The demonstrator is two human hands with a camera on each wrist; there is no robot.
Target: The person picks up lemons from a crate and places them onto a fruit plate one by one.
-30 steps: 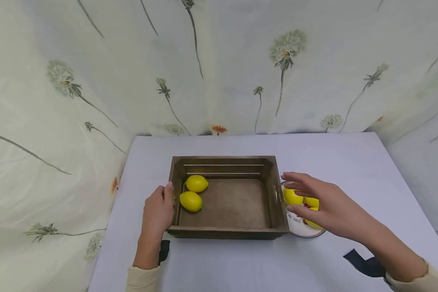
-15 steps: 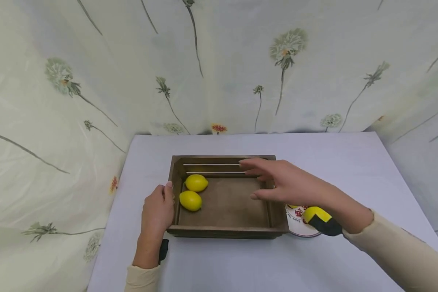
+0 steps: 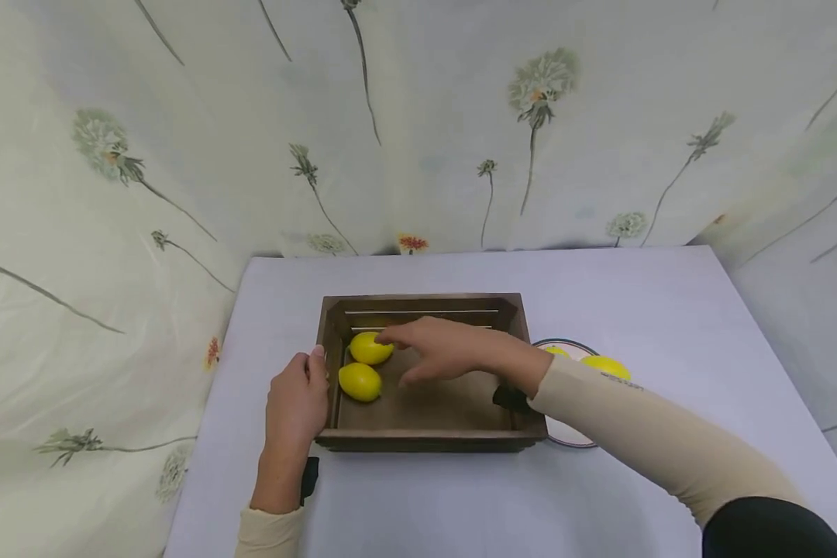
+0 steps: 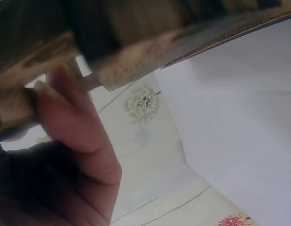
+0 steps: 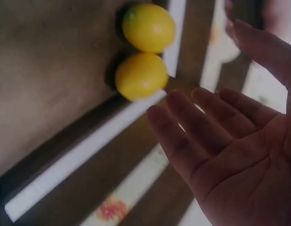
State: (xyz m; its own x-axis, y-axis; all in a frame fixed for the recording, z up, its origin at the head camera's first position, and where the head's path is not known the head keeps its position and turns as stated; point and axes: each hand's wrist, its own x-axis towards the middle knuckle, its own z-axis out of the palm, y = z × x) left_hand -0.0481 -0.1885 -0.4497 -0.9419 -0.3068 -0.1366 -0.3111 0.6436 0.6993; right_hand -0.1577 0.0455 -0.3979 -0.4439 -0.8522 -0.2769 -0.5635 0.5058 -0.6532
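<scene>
Two yellow lemons lie side by side at the left end of a brown wooden crate point(image 3: 432, 442): a back lemon point(image 3: 368, 353) and a front lemon point(image 3: 359, 382). My left hand point(image 3: 295, 397) grips the crate's left wall, thumb over the rim; the left wrist view has its fingers point(image 4: 72, 127) at the slats. Inside the crate's outline, my right hand point(image 3: 446, 349) reaches left with spread fingers and holds nothing. Its fingertips overlap the back lemon in the head view. In the right wrist view the palm point(image 5: 244, 174) faces the camera, apart from both lemons.
Right of the crate stands a round white plate point(image 3: 570, 443) with a dark rim, partly hidden by the right sleeve point(image 3: 642, 426). A lemon point(image 3: 608, 366) and part of another show on it. A white cloth covers the table point(image 3: 418, 504); a dandelion-print curtain point(image 3: 432, 155) hangs behind.
My right hand has moved left, from above the plate across the crate to the two lemons, fingers still spread. The left hand keeps its grip on the crate.
</scene>
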